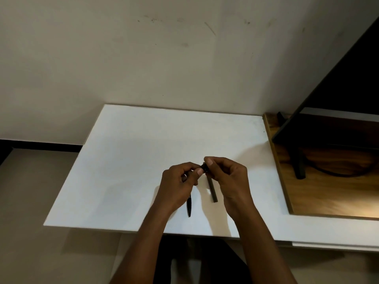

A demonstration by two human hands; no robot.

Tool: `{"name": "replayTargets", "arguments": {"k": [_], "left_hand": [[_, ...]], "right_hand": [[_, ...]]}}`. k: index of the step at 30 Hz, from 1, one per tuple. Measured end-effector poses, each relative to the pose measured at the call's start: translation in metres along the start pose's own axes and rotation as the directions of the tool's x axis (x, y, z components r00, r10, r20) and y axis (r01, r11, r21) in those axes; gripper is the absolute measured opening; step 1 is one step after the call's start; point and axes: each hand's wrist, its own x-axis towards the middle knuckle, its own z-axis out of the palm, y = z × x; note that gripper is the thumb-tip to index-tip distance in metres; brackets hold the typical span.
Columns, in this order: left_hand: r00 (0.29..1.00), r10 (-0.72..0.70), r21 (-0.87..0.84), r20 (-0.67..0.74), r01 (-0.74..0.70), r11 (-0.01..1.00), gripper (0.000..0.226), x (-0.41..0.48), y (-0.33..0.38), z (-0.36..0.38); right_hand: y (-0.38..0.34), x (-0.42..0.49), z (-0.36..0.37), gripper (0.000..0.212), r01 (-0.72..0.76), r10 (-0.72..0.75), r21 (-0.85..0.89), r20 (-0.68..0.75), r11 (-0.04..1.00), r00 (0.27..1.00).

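Both hands are up over the white board (133, 144), a bit toward its 5 o'clock. The left hand (177, 186) is curled round a dark pointed pen part (189, 204), whose tip pokes out below the palm, aimed at 6 o'clock. The right hand (228, 181) pinches the top of a dark straight barrel (212, 188) between thumb and forefinger, and the rest hangs toward 6 o'clock. Can't tell if its lower end touches the board. The two pieces meet at the fingertips, at 12 o'clock of both hands. Fingers mostly cover the joint, so it's unclear whether it's threaded, pushed in or just touching.

Looks like pen assembly or disassembly at that join. Risks:
- The barrel is held by fingertips only, so a hard twist could slip it. It would drop and maybe roll off the board's near edge at 6 o'clock.
- Ends out of line could jam.
- A small inner piece could pop loose and get lost in this dim light.

A wooden desktop (328, 193) and monitor (338, 89) sit at 3 o'clock, well apart.
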Motion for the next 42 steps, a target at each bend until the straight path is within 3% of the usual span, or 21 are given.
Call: {"name": "replayTargets", "arguments": {"k": [11,16,19,21,24,27,34,36,42], "left_hand": [[0.997,-0.010,0.048,0.080,0.007,0.999,0.023,0.000,0.000,-0.002],[0.990,-0.083,0.041,0.115,0.079,0.996,0.026,0.001,-0.004,-0.005],[0.993,-0.109,0.066,0.050,0.106,0.992,0.027,0.003,-0.007,-0.008],[0.993,-0.114,0.034,0.010,0.114,0.993,0.027,0.003,-0.007,-0.011],[0.992,-0.127,0.004,-0.022,0.127,0.992,0.025,0.004,-0.008,-0.015],[0.991,-0.131,0.009,-0.038,0.131,0.991,0.022,0.003,-0.008,-0.017],[0.986,-0.156,0.007,-0.056,0.156,0.988,0.021,0.002,-0.013,-0.020],[0.985,-0.162,0.003,-0.061,0.162,0.987,0.021,0.002,-0.015,-0.021],[0.986,-0.161,-0.012,-0.053,0.161,0.987,0.021,0.003,-0.018,-0.022]], "right_hand": [[0.006,0.005,-0.007,0.013,0.007,-0.007,-0.062,0.000,0.998,1.000],[0.009,0.011,-0.007,0.012,-0.099,0.111,0.102,-0.120,0.990,0.987],[0.013,0.014,-0.008,0.009,-0.033,0.036,0.017,-0.213,0.999,0.976],[0.014,0.018,-0.008,0.009,0.040,-0.086,-0.169,-0.276,0.985,0.957],[0.014,0.022,-0.004,0.011,0.123,-0.244,-0.482,-0.196,0.867,0.950],[0.019,0.020,0.007,0.016,0.174,-0.305,-0.694,-0.069,0.699,0.950],[0.029,0.021,0.024,0.015,0.209,-0.329,-0.931,0.105,0.300,0.939],[0.031,0.022,0.025,0.021,0.185,-0.323,-0.950,0.097,0.253,0.941],[0.032,0.026,0.024,0.019,0.148,-0.298,-0.953,0.065,0.264,0.952]]}}
